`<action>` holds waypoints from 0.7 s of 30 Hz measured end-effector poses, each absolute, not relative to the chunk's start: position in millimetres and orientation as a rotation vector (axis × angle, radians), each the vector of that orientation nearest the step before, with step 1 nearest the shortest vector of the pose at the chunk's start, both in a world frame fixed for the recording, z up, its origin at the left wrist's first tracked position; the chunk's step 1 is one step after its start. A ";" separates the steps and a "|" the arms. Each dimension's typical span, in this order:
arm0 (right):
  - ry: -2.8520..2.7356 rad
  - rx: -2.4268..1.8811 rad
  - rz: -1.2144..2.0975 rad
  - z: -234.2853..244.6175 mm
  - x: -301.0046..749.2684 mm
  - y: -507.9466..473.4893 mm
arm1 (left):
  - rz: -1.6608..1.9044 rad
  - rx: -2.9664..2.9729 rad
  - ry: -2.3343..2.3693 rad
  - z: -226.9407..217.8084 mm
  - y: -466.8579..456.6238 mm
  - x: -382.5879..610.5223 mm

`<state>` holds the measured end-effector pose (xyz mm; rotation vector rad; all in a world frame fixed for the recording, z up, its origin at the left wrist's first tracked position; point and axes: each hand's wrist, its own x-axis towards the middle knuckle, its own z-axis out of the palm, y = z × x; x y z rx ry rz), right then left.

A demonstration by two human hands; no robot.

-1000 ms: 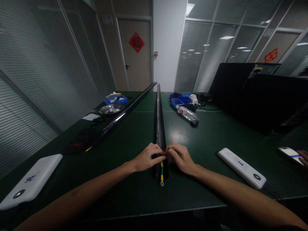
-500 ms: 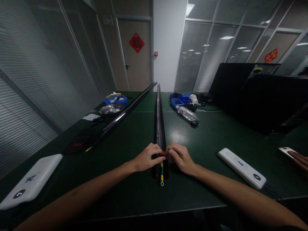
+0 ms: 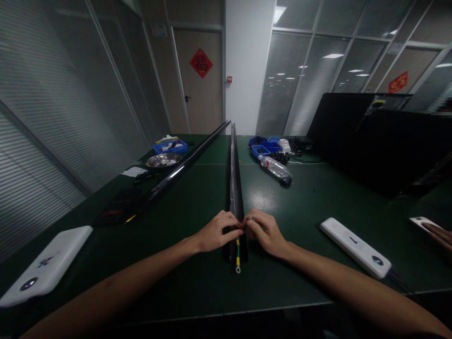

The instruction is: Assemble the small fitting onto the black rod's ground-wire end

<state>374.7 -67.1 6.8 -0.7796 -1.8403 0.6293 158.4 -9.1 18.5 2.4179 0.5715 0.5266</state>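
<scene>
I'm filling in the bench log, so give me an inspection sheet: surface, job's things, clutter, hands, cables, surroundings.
Surface: dark green tabletop, pale line across its far part.
Job's things: long dark channel; green wire ending in a ring terminal at its near end.
Clutter: second dark rail, metal bowl, blue bins, plastic bottle, white device marked 1.
Hands: left hand and right hand meet over the channel; what their fingertips pinch is hidden. A co-worker's hand is at a phone.
Cables: dark cable at the white device; black cables beside the bins.
Surroundings: door with red diamond sign, white pillar, blinds.
</scene>
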 end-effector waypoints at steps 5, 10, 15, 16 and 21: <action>-1.822 -0.747 0.720 3.8 376.2 -65.2 | 0.523 2.421 0.571 19.3 -9.3 158.1; -1.819 -0.737 0.741 5.8 375.9 -65.5 | 0.512 2.425 0.563 17.9 -8.4 157.5; -1.829 -0.778 0.670 8.4 374.5 -66.7 | 0.502 2.418 0.579 19.2 -8.7 157.4; -1.829 -0.782 0.671 8.5 374.5 -66.7 | 0.503 2.416 0.581 19.5 -8.7 157.6; -1.839 -0.772 0.681 6.8 375.8 -65.8 | 0.500 2.411 0.584 19.6 -9.0 158.4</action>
